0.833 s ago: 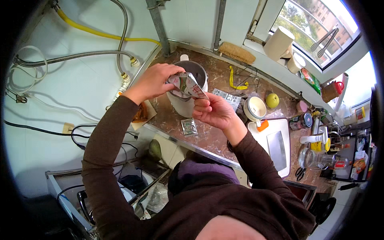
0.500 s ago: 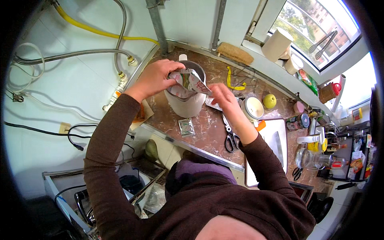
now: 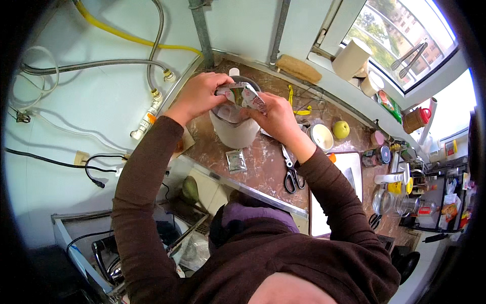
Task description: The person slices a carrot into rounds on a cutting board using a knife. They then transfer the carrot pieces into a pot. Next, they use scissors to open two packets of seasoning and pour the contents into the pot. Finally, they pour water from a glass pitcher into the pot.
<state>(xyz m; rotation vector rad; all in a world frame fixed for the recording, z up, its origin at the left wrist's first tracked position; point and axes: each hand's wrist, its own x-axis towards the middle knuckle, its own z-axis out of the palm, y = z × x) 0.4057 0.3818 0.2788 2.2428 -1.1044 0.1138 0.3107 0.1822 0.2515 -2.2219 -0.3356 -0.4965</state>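
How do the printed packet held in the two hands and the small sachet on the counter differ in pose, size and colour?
The printed packet is held bent above the pale jug by the left hand and right hand; the small sachet lies flat on the counter. The printed packet, though partly covered, looks larger than the small sachet. The printed packet is largely white with reddish print; the small sachet looks silvery green. Both show some green.

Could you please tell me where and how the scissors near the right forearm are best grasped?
Probably by the black handles, coming from the counter's near edge: the scissors lie with these looped ends toward that edge, blades pointing away.
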